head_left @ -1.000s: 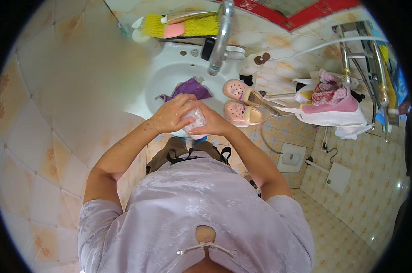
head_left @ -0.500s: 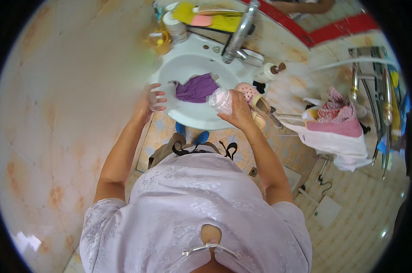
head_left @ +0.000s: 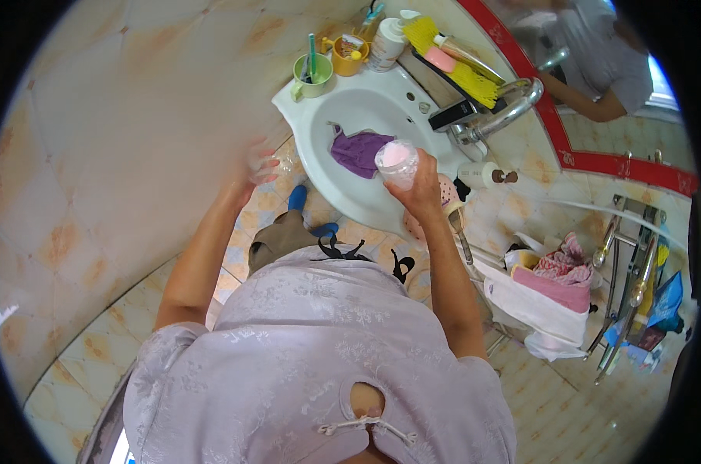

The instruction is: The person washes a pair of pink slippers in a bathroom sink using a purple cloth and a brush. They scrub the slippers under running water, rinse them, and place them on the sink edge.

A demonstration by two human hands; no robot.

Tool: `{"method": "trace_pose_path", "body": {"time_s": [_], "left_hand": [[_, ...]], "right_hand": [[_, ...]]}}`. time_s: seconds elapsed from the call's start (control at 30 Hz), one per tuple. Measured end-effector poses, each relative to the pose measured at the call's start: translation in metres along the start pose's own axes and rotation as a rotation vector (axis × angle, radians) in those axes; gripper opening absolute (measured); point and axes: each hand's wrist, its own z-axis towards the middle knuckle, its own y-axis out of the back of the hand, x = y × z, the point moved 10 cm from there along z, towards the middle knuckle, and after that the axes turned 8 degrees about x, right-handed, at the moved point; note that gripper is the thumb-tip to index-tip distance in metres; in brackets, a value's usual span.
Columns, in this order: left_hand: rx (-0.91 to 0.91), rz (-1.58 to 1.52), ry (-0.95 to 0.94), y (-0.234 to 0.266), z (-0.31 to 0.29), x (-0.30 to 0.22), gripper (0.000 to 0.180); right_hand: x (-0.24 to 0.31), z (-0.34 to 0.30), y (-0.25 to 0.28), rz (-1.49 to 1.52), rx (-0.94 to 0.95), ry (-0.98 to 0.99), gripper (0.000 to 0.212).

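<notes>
My right hand (head_left: 421, 188) grips a clear jar (head_left: 401, 176) over the right side of the white washbasin (head_left: 331, 193). The jar's round top faces up, showing white and pink contents that look like powder; I cannot tell for sure. Below and left of it, a crumpled purple cloth (head_left: 358, 153) lies in the bowl. To the left of the basin, my left hand (head_left: 259, 164) is closed round a clear, see-through piece (head_left: 285, 161), perhaps the jar's lid. Its fingers are partly blurred against the wall.
A green mug (head_left: 316, 81), a yellow cup (head_left: 349, 59) and a white bottle (head_left: 386, 48) line the basin's back edge. The chrome faucet (head_left: 513, 108) arches at right, near a pump bottle (head_left: 482, 175). Beside my right arm are a pink holed clog (head_left: 448, 191) and hanging towels (head_left: 547, 298).
The view has turned, bringing the green mug and more of the mirror into sight. The jar's top now faces up more, showing its pink contents. Both hands keep their hold.
</notes>
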Motion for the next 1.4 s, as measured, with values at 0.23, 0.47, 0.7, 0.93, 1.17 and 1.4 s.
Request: {"method": "trace_pose_path", "body": {"time_s": [0.23,0.47,0.7,0.93,1.17,1.4], "left_hand": [[0.025,0.062,-0.014,-0.015,0.003,-0.004,0.056],[0.068,0.036,-0.024,-0.024,0.006,-0.003,0.055],[0.078,0.080,0.014,-0.029,0.012,0.000,0.055],[0.084,0.181,0.026,-0.040,0.020,0.000,0.054],[0.111,0.242,0.043,-0.053,0.024,0.001,0.052],[0.186,0.264,0.034,-0.065,0.031,0.001,0.053]], "right_hand": [[0.011,0.012,-0.014,-0.021,0.080,0.027,0.087],[-0.001,-0.013,-0.011,0.026,0.026,-0.023,0.089],[-0.024,-0.040,-0.012,-0.042,0.061,-0.105,0.091],[-0.061,-0.081,0.060,0.067,-0.262,-0.228,0.092],[-0.090,-0.125,0.098,-0.060,-0.267,-0.357,0.087],[-0.095,-0.143,0.094,-0.089,-0.273,-0.393,0.086]]}}
